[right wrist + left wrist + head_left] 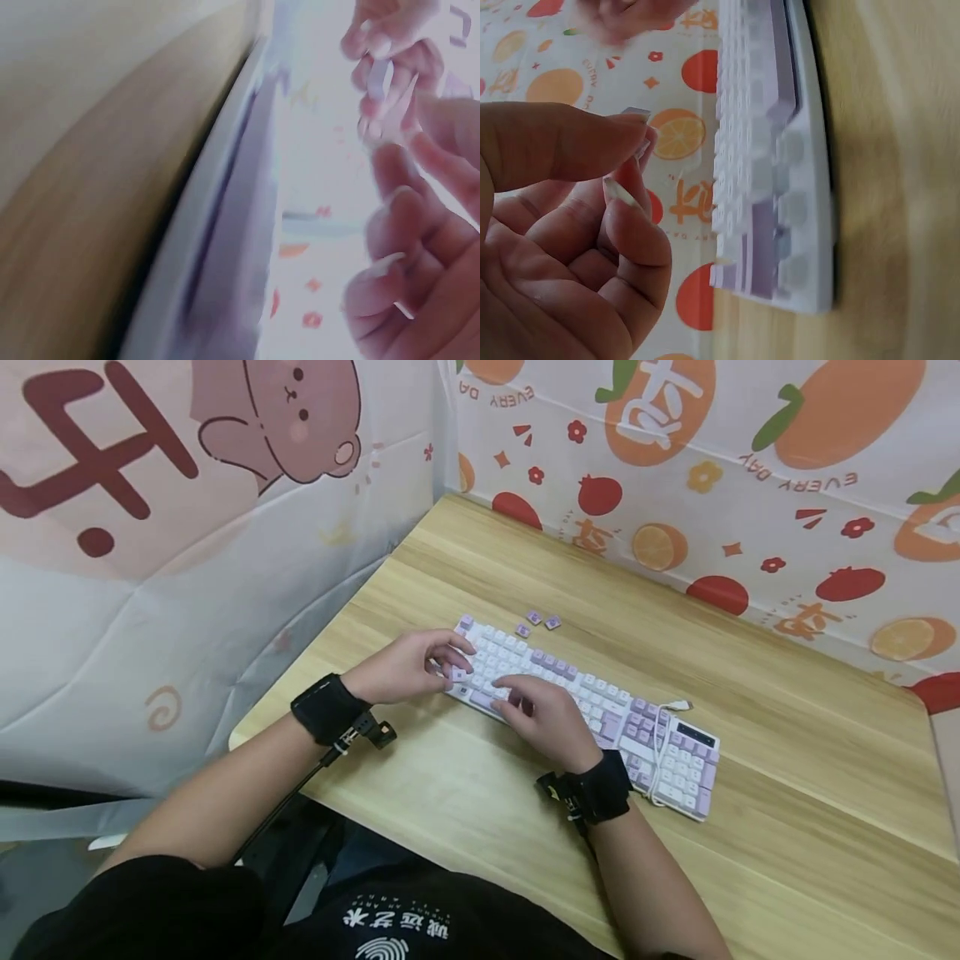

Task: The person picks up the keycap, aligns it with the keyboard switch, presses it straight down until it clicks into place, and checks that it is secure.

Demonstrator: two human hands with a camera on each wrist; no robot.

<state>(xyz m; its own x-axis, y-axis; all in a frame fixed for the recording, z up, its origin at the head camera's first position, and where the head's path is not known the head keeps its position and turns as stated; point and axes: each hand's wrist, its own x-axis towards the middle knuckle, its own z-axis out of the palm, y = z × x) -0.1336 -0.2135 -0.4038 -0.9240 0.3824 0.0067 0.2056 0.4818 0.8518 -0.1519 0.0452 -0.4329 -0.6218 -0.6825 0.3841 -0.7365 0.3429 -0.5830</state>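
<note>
A white-and-purple keyboard (600, 689) lies on the wooden table. Over its left end, my left hand (408, 667) pinches a small purple keycap (457, 674) between thumb and forefinger. In the right wrist view the same keycap (381, 79) shows pale among the left fingers. The left wrist view reveals several pale stubs (791, 210) without caps along the keyboard's near row. My right hand (547, 714) hovers over the keyboard's middle, fingers loosely bent, with nothing visible between them. Three loose purple keycaps (533, 617) lie just behind the keyboard.
A white cable (660, 752) is bundled across the keyboard's right part, its plug (678, 705) at the back edge. Printed cloths (652, 518) stand along the table's back and left sides. Bare table (420, 777) lies in front of the keyboard.
</note>
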